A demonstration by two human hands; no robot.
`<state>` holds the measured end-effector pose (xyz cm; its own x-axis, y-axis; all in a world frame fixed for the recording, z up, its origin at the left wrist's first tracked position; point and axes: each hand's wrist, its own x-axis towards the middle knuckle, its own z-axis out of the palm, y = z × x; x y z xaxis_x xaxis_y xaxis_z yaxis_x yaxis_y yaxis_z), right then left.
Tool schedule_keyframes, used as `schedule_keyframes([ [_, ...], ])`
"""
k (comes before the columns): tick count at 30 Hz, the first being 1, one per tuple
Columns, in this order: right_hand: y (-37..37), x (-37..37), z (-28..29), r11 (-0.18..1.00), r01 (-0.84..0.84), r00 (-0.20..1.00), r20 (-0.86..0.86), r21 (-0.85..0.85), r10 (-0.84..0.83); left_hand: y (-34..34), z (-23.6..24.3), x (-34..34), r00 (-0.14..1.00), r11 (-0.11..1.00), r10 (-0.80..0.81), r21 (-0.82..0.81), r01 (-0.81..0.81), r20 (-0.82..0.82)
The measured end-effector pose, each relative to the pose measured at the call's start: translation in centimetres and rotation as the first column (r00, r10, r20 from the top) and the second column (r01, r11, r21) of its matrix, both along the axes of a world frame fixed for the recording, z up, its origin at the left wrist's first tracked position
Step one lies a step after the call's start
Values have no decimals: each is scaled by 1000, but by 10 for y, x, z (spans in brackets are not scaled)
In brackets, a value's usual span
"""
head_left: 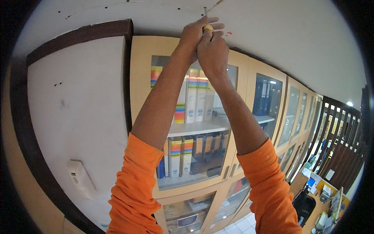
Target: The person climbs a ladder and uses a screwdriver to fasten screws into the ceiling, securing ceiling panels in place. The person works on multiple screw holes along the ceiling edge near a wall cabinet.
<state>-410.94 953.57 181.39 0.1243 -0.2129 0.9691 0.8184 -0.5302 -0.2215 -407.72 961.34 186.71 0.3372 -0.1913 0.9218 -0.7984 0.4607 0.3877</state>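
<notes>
Overhead, both my hands are raised to the white ceiling [265, 27] around what looks like a screwdriver [208, 27] with a yellow handle. Its thin metal shaft points up toward the ceiling board. My left hand [192, 34] wraps the handle from the left, its fingers reaching past it to the right. Just below, my right hand [214, 50] is closed at the handle's lower end, thumb up against it. Both hands look dusty. Where the tip meets the ceiling is too small to make out. Several dark screw spots run along the board nearby.
A row of pale wooden cabinets [140, 78] with glass doors, holding binders [191, 101], stands right in front. To the left is a white panel [78, 117] with dark trim and a white wall device [81, 178]. A desk [317, 208] and chair are at lower right.
</notes>
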Motion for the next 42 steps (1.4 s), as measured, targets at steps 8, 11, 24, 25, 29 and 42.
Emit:
schedule_keyframes([
  [8,-8,21,-2,-223,-933,-273,-152,281,950,6,8,-39,899,904,425,106,-415,-107],
  [11,-3,10,-5,-149,-951,-188,-126,271,974,12,17,-32,861,864,503,61,-500,-73],
  [24,11,18,-11,-126,-932,-154,-56,340,986,5,31,-38,780,788,616,96,-609,-111],
  [25,7,17,-12,-169,-929,-199,-60,328,978,3,31,-39,738,743,669,72,-665,-93],
  [29,2,21,-14,-360,-887,-394,-68,291,916,1,27,-46,532,523,845,118,-844,56],
  [42,6,46,-5,-160,-947,-171,-15,280,985,-10,34,-61,538,530,842,125,-839,42],
])
